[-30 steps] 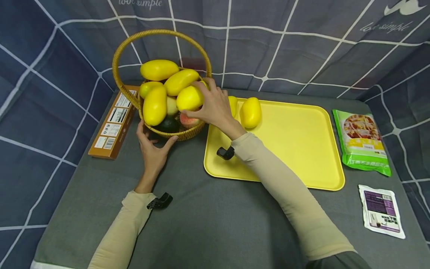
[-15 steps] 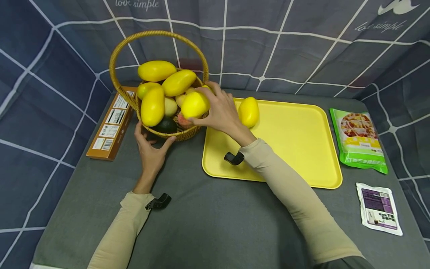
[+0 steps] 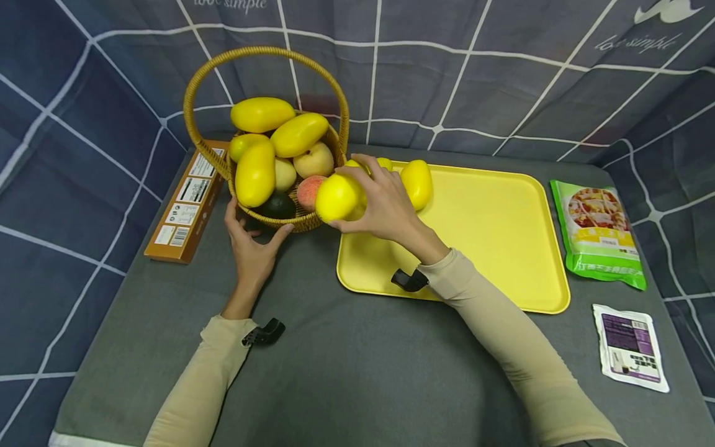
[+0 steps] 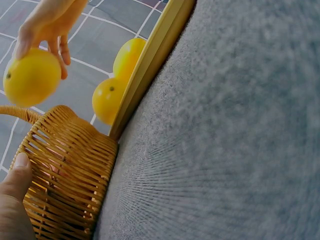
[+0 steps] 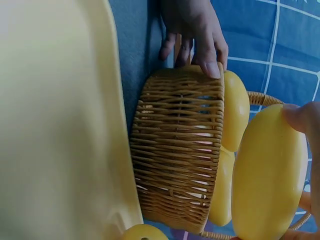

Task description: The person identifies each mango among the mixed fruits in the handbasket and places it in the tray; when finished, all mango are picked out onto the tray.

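My right hand [image 3: 385,205] grips a yellow mango [image 3: 337,197] between thumb and fingers, raised above the gap between basket and tray. In the right wrist view this mango [image 5: 270,172] shows its long side. My left hand [image 3: 251,254] holds the near left side of the wicker basket [image 3: 313,221], thumb at the rim in the left wrist view. Inside the basket lie several yellow mangoes [image 3: 256,175], a peach [image 3: 310,192], pale round fruits [image 3: 314,159] and a dark green avocado [image 3: 277,205]. Two more mangoes [image 3: 417,185] lie at the tray's left end, one mostly hidden behind my right hand.
The yellow tray [image 3: 491,242] stands right of the basket. A brown box [image 3: 187,208] lies to the basket's left. On the right are a green food bag [image 3: 600,233] and a white and purple pouch [image 3: 630,347]. A gridded cloth [image 3: 413,81] hangs behind.
My right hand has carried the mango out of the basket, rightward and toward me, to the tray's left edge. A pale fruit and the peach are uncovered. My left hand has stayed put.
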Action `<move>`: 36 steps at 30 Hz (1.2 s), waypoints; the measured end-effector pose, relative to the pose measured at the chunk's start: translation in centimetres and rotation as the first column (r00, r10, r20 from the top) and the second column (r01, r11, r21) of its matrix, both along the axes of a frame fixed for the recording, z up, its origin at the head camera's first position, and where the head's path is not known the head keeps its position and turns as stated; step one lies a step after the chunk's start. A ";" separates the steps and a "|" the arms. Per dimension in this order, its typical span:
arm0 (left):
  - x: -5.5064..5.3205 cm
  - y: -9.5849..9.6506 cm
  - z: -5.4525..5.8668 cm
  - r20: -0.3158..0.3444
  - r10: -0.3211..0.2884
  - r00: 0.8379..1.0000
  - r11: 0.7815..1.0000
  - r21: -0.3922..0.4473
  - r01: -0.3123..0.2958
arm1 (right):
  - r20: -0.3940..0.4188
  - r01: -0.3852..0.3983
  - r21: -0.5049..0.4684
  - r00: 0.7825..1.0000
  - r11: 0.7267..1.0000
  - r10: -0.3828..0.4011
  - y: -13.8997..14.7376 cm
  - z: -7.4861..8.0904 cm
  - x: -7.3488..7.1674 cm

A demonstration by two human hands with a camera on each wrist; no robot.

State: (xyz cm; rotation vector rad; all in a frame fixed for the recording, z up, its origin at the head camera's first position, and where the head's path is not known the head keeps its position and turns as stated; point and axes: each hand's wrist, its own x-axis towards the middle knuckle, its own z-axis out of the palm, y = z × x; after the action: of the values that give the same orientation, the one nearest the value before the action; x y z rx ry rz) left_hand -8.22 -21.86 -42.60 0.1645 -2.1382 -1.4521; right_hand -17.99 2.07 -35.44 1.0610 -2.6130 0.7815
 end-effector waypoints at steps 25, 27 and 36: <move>-1.1 -1.0 -2.2 0.009 0.023 1.000 1.000 -0.004 -0.023 | 0.064 -0.160 0.107 0.986 0.981 0.154 5.1 -4.5 2.6; -1.3 -1.3 -2.8 0.012 0.027 1.000 1.000 -0.009 -0.026 | 0.075 -0.182 0.110 0.982 0.977 0.174 5.3 -4.7 2.6; -1.1 -1.4 -2.8 0.005 0.028 1.000 1.000 -0.011 -0.028 | 0.131 -0.272 0.113 0.957 0.956 0.257 5.6 -5.4 2.2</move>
State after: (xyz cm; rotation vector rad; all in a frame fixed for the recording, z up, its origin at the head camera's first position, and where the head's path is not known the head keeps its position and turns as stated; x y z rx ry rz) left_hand -9.37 -23.21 -45.36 0.1937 -2.1395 -1.4251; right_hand -15.81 7.70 -40.89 1.4696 -2.6822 0.7541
